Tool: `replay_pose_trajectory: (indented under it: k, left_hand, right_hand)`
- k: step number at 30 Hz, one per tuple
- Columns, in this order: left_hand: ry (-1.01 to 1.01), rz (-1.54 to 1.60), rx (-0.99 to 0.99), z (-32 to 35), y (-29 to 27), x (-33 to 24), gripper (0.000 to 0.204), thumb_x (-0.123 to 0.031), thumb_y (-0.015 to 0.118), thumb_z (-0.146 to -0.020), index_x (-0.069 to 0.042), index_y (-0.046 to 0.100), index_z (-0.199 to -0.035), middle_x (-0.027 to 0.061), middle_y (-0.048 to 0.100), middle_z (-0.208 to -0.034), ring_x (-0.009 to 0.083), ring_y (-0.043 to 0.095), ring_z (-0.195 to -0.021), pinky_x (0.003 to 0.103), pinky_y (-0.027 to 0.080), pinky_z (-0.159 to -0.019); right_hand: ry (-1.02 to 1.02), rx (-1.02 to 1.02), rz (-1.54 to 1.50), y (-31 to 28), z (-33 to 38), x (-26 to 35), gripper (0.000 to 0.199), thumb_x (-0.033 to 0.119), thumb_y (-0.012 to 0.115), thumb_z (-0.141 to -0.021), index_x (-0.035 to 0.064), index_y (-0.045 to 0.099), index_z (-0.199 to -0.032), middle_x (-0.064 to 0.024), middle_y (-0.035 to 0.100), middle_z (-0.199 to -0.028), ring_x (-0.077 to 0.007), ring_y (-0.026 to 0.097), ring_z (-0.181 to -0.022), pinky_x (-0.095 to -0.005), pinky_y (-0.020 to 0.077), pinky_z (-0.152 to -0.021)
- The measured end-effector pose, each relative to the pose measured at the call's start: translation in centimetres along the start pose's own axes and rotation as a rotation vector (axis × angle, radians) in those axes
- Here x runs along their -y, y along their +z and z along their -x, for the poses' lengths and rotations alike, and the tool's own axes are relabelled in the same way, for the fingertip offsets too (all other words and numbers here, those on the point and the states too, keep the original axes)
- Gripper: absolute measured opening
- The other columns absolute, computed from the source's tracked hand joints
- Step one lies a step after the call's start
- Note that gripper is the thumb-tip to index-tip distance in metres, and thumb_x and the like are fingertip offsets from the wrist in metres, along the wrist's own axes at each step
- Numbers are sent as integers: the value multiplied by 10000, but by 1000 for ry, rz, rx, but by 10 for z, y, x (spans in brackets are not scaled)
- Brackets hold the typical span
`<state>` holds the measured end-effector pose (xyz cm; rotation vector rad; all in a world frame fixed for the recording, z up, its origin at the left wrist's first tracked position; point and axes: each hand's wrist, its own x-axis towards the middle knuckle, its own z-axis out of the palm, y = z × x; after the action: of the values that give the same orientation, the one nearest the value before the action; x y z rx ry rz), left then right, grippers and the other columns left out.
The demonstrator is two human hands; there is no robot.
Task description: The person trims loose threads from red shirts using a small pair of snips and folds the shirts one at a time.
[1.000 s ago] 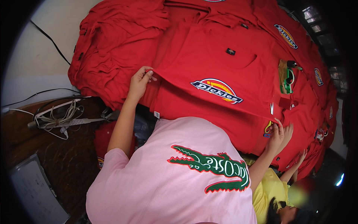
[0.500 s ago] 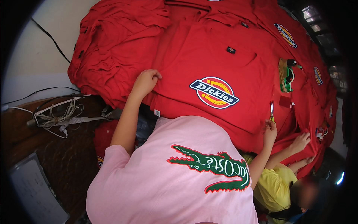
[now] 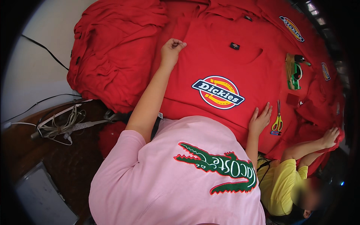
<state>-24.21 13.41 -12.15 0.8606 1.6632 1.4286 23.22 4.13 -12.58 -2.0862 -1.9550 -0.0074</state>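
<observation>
A red shirt (image 3: 217, 69) lies spread front up before the person, with a round badge (image 3: 218, 92) on its chest; clock directions run from this badge, 12 at the top of the view. A small black label (image 3: 234, 46) sits inside the neckline, between 12 and 1.

The left hand (image 3: 173, 52) rests at the shirt's edge, between 10 and 11 o'clock. Its fingers curl, thumb near forefinger — I cannot tell whether they pinch the fabric. The right hand (image 3: 259, 120) lies at 4, its fingers open and spread on the shirt.

Just past the right hand, also toward 4, are yellow-handled scissors (image 3: 278, 116), blades up toward 12, with a small blue item (image 3: 275, 133) just below the handles. A green tape dispenser (image 3: 289, 75) lies between 2 and 3, and a red box (image 3: 293, 99) at 3. Farther out near 4, a co-worker's hand (image 3: 330, 137) — yellow-sleeved — touches red cloth.

A rumpled red pile (image 3: 116, 56) fills the space between 9 and 10. Coiled cables (image 3: 60, 122) lie near 9 on brown wood.
</observation>
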Motion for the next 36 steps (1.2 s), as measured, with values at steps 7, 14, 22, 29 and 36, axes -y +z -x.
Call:
replay_pose_trajectory:
  k: [7, 14, 22, 29, 36]
  left_hand:
    - [-274, 323, 196, -4, -8, 7, 243, -209, 634, -1031, -31, 592, -1190, 57, 618, -1165, 113, 525, -1132, 275, 404, -1030]
    - [-341, 472, 247, -5, -11, 1, 234, -180, 621, -1040, -31, 581, -1215, 49, 621, -1252, 135, 543, -1231, 286, 406, -1109]
    - [-351, 537, 256, -5, -10, 0, 207, -158, 618, -1042, -23, 587, -1196, 40, 614, -1222, 124, 530, -1219, 263, 376, -1114]
    - [-292, 398, 233, -5, -17, 3, 153, -119, 605, -1037, -48, 585, -1171, 67, 669, -1194, 145, 620, -1112, 291, 477, -1045]
    - [-37, 309, 5, 5, -83, -29, 97, -106, 592, -1029, -59, 579, -1114, 181, 716, -1190, 234, 707, -1028, 356, 548, -946]
  right_hand:
    - [1, -13, -5, 1, -3, 2, 655, 363, 575, -1032, 127, 361, -1603, -220, 363, -1625, -397, 371, -1481, -564, 305, -1164]
    - [-8, -12, -11, 0, -8, 7, 652, 353, 586, -1026, 106, 377, -1592, -218, 402, -1600, -396, 378, -1474, -543, 306, -1167]
    - [-8, -10, -4, -1, -10, 8, 649, 355, 590, -1023, 106, 388, -1586, -226, 418, -1584, -401, 389, -1464, -537, 305, -1169]
    - [-32, -16, -18, -1, -13, 6, 642, 348, 591, -1025, 103, 391, -1584, -250, 418, -1575, -420, 399, -1453, -550, 316, -1161]
    - [-100, 40, -177, -10, -12, -7, 600, 269, 635, -1013, 73, 445, -1548, -264, 402, -1586, -428, 405, -1452, -525, 329, -1174]
